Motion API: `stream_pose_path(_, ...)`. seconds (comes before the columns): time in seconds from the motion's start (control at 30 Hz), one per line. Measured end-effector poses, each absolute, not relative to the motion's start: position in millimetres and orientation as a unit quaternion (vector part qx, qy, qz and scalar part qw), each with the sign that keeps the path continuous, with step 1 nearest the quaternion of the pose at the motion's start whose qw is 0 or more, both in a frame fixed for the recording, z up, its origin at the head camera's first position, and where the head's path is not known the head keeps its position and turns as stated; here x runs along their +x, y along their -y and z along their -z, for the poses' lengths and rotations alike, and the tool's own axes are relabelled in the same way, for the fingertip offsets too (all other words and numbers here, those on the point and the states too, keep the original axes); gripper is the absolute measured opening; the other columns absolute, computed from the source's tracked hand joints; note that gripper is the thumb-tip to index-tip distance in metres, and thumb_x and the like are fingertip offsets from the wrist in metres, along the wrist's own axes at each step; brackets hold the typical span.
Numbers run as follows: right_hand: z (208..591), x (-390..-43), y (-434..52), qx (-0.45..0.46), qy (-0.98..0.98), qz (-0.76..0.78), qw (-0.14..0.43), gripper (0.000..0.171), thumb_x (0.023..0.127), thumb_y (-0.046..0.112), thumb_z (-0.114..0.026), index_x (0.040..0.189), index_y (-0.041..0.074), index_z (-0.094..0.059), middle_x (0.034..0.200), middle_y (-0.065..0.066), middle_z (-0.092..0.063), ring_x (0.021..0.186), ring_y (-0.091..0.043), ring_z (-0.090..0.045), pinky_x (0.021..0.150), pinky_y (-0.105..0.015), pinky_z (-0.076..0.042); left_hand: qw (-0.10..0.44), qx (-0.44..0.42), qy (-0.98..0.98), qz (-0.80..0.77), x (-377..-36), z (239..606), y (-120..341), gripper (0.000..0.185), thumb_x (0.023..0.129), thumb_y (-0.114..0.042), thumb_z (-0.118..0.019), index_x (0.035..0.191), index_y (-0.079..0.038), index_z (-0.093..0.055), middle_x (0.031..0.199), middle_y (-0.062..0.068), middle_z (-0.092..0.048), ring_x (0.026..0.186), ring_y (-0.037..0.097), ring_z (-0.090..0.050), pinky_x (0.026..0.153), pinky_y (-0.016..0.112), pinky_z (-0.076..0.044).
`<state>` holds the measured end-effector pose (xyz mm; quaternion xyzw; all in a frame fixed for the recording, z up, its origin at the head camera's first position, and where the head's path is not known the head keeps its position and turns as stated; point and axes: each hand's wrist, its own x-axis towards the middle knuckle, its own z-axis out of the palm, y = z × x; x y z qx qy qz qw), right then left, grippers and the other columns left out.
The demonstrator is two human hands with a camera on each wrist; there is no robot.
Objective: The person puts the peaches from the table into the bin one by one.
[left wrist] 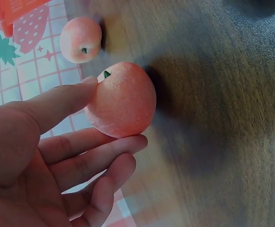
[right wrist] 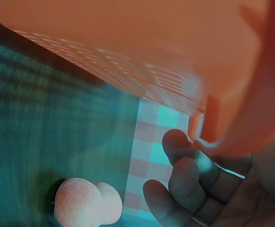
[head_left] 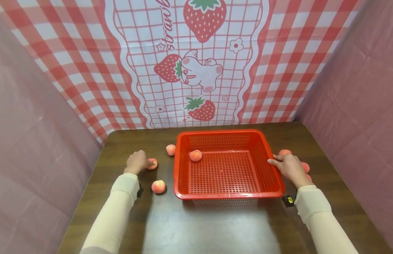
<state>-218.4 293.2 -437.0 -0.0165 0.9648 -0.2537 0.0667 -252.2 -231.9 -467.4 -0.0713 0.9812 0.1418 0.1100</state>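
Table (head_left: 215,229): left grip (head_left: 136,162) pinches peach (left wrist: 124,101); right grip (head_left: 291,168), basket rim (head_left: 228,195).

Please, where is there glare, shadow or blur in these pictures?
Head view: pale glare on the table near the basket; left wrist view: dark shadows beside the peach in the left hand; right wrist view: blue-green tint, nearest basket edge looks soft.
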Motion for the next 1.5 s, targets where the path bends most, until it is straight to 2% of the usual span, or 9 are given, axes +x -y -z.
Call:
stream_pose_path(0.13, 435.2, -219.3, -293.2, -0.012, -0.963, 0.258, 0.076, 0.057, 0.093, 0.031, -0.065, 0.130, -0.010, -0.053, 0.081, -0.019, -0.072, 0.061, -0.018, -0.057, 0.061, -0.031, -0.044, 0.111, -0.069, -0.982, -0.139, -253.1, 467.4, 232.0, 0.035, 0.083, -0.033, -0.073, 0.082, 0.001, -0.068, 0.108, 0.029, -0.067, 0.100, 0.047, -0.064, 0.079, 0.053, -0.053)
stream_pose_path(0.23, 434.9, -219.6, -292.8, -0.011, -0.962, 0.260, 0.079, 0.057, 0.093, 0.031, -0.065, 0.130, -0.010, -0.052, 0.080, -0.018, -0.072, 0.060, -0.017, -0.056, 0.060, -0.029, -0.043, 0.115, -0.069, -0.981, -0.137, -254.2, 467.7, 232.0, 0.035, 0.082, -0.034, -0.074, 0.083, 0.001, -0.068, 0.110, 0.030, -0.067, 0.101, 0.047, -0.063, 0.080, 0.052, -0.052)
stream_pose_path(0.37, 436.1, -219.9, -292.3, -0.022, -0.964, 0.256, 0.066, 0.055, 0.092, 0.030, -0.065, 0.128, -0.011, -0.054, 0.083, -0.021, -0.072, 0.061, -0.017, -0.056, 0.061, -0.030, -0.043, 0.122, -0.069, -0.980, -0.140, -253.6, 469.1, 232.6, 0.038, 0.082, -0.035, -0.074, 0.086, 0.002, -0.068, 0.109, 0.030, -0.067, 0.100, 0.046, -0.064, 0.079, 0.052, -0.053)
stream_pose_path(0.6, 434.2, -218.6, -292.4, -0.030, -0.964, 0.257, 0.069, 0.055, 0.093, 0.031, -0.064, 0.128, -0.012, -0.055, 0.088, -0.024, -0.073, 0.062, -0.019, -0.061, 0.060, -0.033, -0.047, 0.120, -0.067, -0.979, -0.147, -250.1, 473.7, 237.7, 0.034, 0.082, -0.034, -0.074, 0.069, -0.005, -0.061, 0.097, 0.024, -0.068, 0.091, 0.042, -0.065, 0.074, 0.050, -0.051)
stream_pose_path(0.83, 428.0, -220.7, -292.4, -0.023, -0.962, 0.262, 0.078, 0.056, 0.094, 0.031, -0.063, 0.130, -0.011, -0.053, 0.090, -0.023, -0.073, 0.062, -0.016, -0.061, 0.060, -0.031, -0.047, 0.111, -0.053, -0.981, -0.150, -253.4, 471.6, 237.5, 0.034, 0.080, -0.033, -0.075, 0.066, -0.008, -0.058, 0.088, 0.019, -0.067, 0.083, 0.036, -0.064, 0.071, 0.048, -0.050)
stream_pose_path(1.0, 428.2, -222.0, -292.4, -0.028, -0.964, 0.256, 0.070, 0.055, 0.094, 0.031, -0.063, 0.129, -0.010, -0.054, 0.092, -0.024, -0.073, 0.063, -0.017, -0.062, 0.063, -0.033, -0.048, 0.124, -0.054, -0.980, -0.144, -254.5, 467.5, 236.6, 0.032, 0.081, -0.034, -0.075, 0.070, -0.006, -0.063, 0.095, 0.022, -0.069, 0.091, 0.040, -0.065, 0.076, 0.049, -0.052)
stream_pose_path(1.23, 429.2, -219.7, -292.9, -0.023, -0.964, 0.255, 0.067, 0.054, 0.094, 0.031, -0.063, 0.129, -0.010, -0.055, 0.092, -0.024, -0.073, 0.064, -0.020, -0.061, 0.061, -0.031, -0.046, 0.119, -0.059, -0.979, -0.155, -254.0, 466.4, 237.3, 0.028, 0.083, -0.032, -0.071, 0.073, -0.007, -0.064, 0.087, 0.015, -0.065, 0.079, 0.030, -0.059, 0.067, 0.043, -0.047)
stream_pose_path(1.5, 436.8, -218.2, -294.2, -0.013, -0.961, 0.266, 0.072, 0.054, 0.095, 0.030, -0.062, 0.130, -0.010, -0.053, 0.082, -0.019, -0.073, 0.058, -0.015, -0.058, 0.057, -0.028, -0.044, 0.123, -0.073, -0.974, -0.177, -251.8, 473.0, 238.6, 0.028, 0.084, -0.033, -0.069, 0.087, -0.006, -0.072, 0.091, 0.016, -0.068, 0.082, 0.032, -0.061, 0.070, 0.045, -0.048)
